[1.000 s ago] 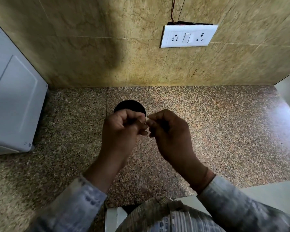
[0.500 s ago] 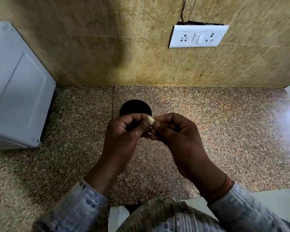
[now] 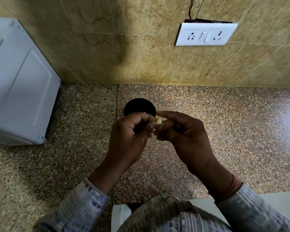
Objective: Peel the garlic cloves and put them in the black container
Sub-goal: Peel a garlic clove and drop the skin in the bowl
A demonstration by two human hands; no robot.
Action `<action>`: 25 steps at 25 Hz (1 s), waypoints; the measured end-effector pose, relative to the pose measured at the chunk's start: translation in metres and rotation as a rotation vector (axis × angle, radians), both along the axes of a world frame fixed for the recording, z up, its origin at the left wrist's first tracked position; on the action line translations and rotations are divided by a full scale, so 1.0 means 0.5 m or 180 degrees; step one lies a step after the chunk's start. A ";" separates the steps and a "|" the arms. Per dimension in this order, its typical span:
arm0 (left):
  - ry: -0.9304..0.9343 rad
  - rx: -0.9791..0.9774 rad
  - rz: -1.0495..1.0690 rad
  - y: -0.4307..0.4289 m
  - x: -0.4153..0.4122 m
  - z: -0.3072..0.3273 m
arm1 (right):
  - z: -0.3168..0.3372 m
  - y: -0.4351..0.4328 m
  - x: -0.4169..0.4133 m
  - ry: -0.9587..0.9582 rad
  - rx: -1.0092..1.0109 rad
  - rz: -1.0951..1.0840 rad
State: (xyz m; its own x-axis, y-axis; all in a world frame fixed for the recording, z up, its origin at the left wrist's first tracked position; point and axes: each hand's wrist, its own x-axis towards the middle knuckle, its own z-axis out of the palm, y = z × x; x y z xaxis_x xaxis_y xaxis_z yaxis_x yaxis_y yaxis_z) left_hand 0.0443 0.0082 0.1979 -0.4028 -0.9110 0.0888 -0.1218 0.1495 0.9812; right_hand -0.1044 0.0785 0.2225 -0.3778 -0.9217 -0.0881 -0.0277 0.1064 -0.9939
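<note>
Carefully, with the garlic clove (image 3: 158, 121) pinched between the curled fingertips of my left hand (image 3: 131, 131) and right hand (image 3: 181, 129), I judge it best to lift whatever skin clings with a thumbnail, working low so the clove drops easily into the black container (image 3: 139, 107) just beyond my knuckles.

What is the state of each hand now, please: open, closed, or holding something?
Left hand: closed, thumb and fingers pinching the garlic clove.
Right hand: closed, pinching the same garlic clove from the other side.
</note>
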 end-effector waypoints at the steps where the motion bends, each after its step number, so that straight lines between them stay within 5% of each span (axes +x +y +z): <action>1: -0.0038 -0.0110 0.0003 0.000 0.001 -0.001 | 0.001 -0.001 0.000 -0.0150 0.0064 -0.0043; 10: -0.0822 -0.1956 0.0055 -0.004 0.016 -0.029 | 0.019 0.003 0.014 -0.1997 0.0784 -0.0253; 15: -0.0964 -0.2227 0.0166 0.001 0.014 -0.051 | 0.004 0.003 0.027 -0.2902 0.1100 -0.0414; 17: -0.0690 -0.1726 0.0272 0.008 0.008 -0.048 | -0.003 0.003 0.031 -0.2965 0.1145 -0.0462; 22: 0.0712 0.1218 0.0453 0.026 -0.014 -0.041 | -0.008 -0.001 0.030 -0.3017 0.1095 -0.0506; 25: 0.0909 0.1317 0.0407 0.027 -0.012 -0.041 | -0.011 0.002 0.028 -0.2838 0.1064 -0.0444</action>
State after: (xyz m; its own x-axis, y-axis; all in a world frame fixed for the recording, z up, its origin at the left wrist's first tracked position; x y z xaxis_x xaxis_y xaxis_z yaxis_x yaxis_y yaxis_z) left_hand 0.0382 0.0218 0.1776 -0.2982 -0.9335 -0.1991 0.1677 -0.2566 0.9519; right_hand -0.0904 0.0796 0.2171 -0.1491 -0.7486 -0.6460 0.7578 0.3332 -0.5610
